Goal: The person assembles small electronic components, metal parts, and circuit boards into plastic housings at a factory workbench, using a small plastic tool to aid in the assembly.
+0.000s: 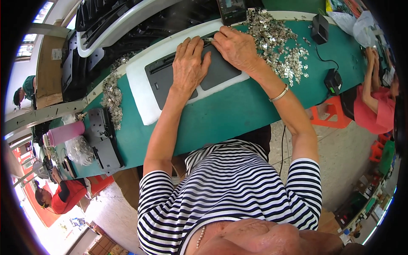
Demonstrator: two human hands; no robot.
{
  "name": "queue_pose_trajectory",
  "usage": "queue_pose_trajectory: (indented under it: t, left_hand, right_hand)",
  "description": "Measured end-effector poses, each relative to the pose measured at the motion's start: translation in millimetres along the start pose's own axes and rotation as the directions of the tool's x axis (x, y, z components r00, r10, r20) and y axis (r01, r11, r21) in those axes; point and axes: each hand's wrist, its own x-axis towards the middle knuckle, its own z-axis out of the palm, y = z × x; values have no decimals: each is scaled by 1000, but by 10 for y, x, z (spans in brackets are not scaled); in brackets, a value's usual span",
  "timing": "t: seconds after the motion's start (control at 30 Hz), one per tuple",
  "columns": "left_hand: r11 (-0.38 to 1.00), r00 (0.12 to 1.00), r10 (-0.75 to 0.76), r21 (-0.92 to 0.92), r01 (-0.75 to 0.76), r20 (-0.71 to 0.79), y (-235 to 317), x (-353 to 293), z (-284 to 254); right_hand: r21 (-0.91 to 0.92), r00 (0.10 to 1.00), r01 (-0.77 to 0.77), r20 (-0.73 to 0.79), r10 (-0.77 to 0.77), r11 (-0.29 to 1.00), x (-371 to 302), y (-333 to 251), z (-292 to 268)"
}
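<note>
A dark grey plastic panel with a long slot along its far edge lies on a white foam pad. My left hand rests flat on the panel, its fingers stretched toward the far edge and the thumb apart. To its right, my right hand bends over that same edge with fingers pinched together. A small silvery metal clip shows at its fingertips, pressed against the panel's far edge; part of it is hidden. A large heap of similar metal clips lies right of my right hand.
More clips lie left of the pad. A phone stands behind it. Black boxes with a cable sit right. Black housings and a pink bottle are left; a white tray stands behind. Co-workers sit on both sides.
</note>
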Motion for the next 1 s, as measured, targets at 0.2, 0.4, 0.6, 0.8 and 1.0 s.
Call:
queue_pose_trajectory:
  t: [0.2, 0.4, 0.6, 0.8, 1.0]
  left_hand:
    - [999, 1000, -21, -46, 20, -1, 1, 6, -9]
    - [992, 998, -57, -119, 54, -25, 1, 27, -37]
    - [991, 997, -77, -115, 74, -22, -20, 9, -26]
    - [987, 996, -85, -136, 84, 0, 11, 19, -44]
    - [999, 1000, -24, -25, 23, -13, -16, 4, 5]
  right_hand:
    - [-61, 993, -10, 116, 18, 998, 58, 100, -188]
    - [54, 995, -62, 82, 57, 997, -54, 138, -169]
    - [30, 990, -20, 142, 15, 999, -60, 110, -128]
    - [46, 989, -10, 148, 3, 999, -37, 122, -114]
    - [27, 993, 7, 115, -10, 1000, -37, 134, -118]
